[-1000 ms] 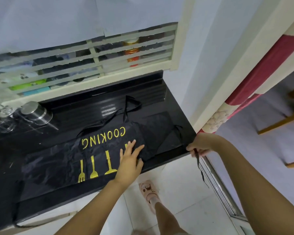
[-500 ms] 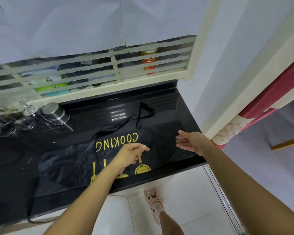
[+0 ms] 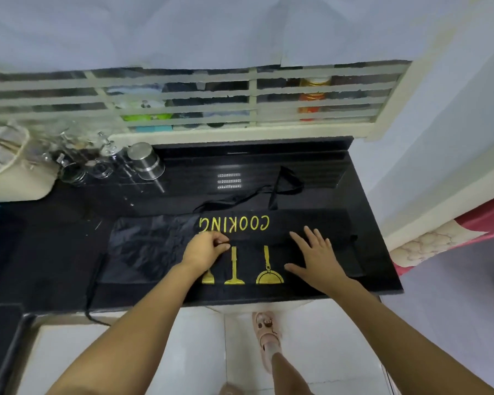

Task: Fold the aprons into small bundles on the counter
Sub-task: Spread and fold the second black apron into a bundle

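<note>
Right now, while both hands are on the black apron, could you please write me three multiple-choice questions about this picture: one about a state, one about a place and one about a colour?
1. The right hand is:
A. flat on the apron, fingers spread
B. curled round a strap
C. lifted in the air

2. The steel cup is:
A. on top of the apron
B. on the counter, behind the apron's left end
C. in the right hand

3. The word COOKING is:
A. white
B. red
C. yellow

Answers:
1 A: the palm and straight fingers lie on the fabric.
2 B: it sits on the counter, apart from the cloth.
3 C: the letters show yellow on black.
</note>
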`<state>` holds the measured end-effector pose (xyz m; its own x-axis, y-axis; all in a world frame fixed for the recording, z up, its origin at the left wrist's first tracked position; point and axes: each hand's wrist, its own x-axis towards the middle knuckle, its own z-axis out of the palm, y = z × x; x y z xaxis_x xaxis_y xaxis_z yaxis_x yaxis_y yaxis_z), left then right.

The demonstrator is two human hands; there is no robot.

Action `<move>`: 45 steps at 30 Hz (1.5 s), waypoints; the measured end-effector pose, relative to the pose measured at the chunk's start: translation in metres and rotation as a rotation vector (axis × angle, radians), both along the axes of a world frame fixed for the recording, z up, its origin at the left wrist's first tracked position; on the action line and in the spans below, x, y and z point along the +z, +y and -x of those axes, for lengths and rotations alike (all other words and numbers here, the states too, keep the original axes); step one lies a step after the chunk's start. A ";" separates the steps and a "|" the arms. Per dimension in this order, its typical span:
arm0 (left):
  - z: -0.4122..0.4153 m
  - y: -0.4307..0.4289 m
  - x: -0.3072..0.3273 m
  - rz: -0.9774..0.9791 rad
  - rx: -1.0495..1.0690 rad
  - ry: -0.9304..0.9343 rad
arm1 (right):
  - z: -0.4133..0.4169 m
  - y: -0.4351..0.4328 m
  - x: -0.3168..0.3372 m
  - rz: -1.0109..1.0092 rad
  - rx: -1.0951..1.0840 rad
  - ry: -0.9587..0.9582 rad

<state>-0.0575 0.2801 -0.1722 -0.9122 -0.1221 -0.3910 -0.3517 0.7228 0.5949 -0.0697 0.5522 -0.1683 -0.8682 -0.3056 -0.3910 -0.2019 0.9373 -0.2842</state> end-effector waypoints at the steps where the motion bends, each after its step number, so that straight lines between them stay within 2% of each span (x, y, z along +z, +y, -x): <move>1: -0.005 -0.009 -0.002 0.011 0.037 0.017 | -0.001 -0.005 -0.002 -0.014 0.043 0.001; 5: -0.040 -0.061 -0.005 0.062 0.333 0.092 | -0.004 -0.039 -0.003 -0.009 0.185 0.001; 8: -0.072 -0.103 0.003 0.216 0.624 0.129 | -0.004 -0.070 0.000 0.033 0.270 0.030; 12: -0.117 -0.153 0.005 0.339 0.912 -0.062 | -0.006 -0.109 0.000 0.051 0.386 0.032; 17: -0.162 -0.172 -0.007 0.368 0.974 -0.199 | -0.011 -0.136 -0.014 0.001 0.414 -0.044; 20: -0.174 -0.170 -0.011 0.351 0.873 -0.269 | -0.012 -0.137 -0.019 0.036 0.361 -0.037; 22: -0.177 -0.168 -0.005 0.183 0.872 -0.216 | -0.012 -0.139 -0.018 0.050 0.346 -0.035; 23: -0.177 -0.169 0.001 0.064 0.942 -0.163 | -0.012 -0.139 -0.018 0.048 0.344 -0.034; 25: -0.171 -0.173 0.020 -0.372 1.216 -0.037 | -0.011 -0.141 -0.016 0.042 0.349 -0.042; 27: -0.160 -0.177 0.040 -0.905 1.341 -0.016 | -0.009 -0.143 -0.013 0.025 0.355 -0.082; 29: -0.142 -0.181 0.056 -1.234 1.376 0.011 | -0.006 -0.149 -0.008 -0.009 0.350 -0.136; 31: -0.121 -0.177 0.069 -1.435 1.388 0.066 | -0.006 -0.160 -0.001 0.040 0.277 -0.211; 34: -0.084 -0.155 0.079 -1.508 1.394 0.125 | -0.008 -0.177 0.008 0.361 0.091 -0.270; 35: -0.072 -0.146 0.080 -1.506 1.396 0.140 | -0.009 -0.183 0.012 0.525 -0.012 -0.376; 38: -0.045 -0.119 0.069 -1.548 1.396 0.098 | -0.011 -0.197 0.021 1.001 -0.286 -0.847; 40: -0.035 -0.106 0.058 -1.606 1.392 0.050 | -0.007 -0.203 0.026 1.070 -0.330 -0.925; 43: -0.031 -0.091 0.047 -1.642 1.408 0.018 | -0.004 -0.204 0.036 0.975 -0.326 -0.914; 45: -0.032 -0.087 0.042 -1.691 1.469 0.062 | 0.001 -0.194 0.039 0.922 -0.311 -0.883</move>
<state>-0.0252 0.1930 -0.1299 -0.5388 -0.2038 -0.8174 0.0369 -0.9751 0.2189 -0.0706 0.3578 -0.1293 -0.5111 -0.5992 -0.6162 0.5683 0.3023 -0.7653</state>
